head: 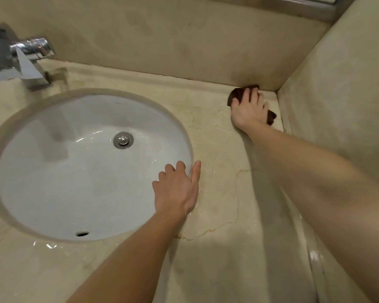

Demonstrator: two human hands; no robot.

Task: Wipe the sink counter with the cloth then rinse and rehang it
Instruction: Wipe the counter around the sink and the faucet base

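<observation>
A dark brown cloth [234,96] lies in the far right corner of the beige marble counter [223,215], where the back wall meets the side wall. My right hand [248,110] presses flat on the cloth with fingers spread and straight; most of the cloth is hidden under it. My left hand [177,189] rests on the right rim of the white round sink [53,171], thumb on the counter, fingers bent over the basin edge, holding nothing.
A chrome faucet [29,60] stands at the back left of the sink. The drain plug [123,139] sits in the basin. Marble walls close off the counter at the back [184,40] and on the right [341,101]. Wet patches shine on the counter.
</observation>
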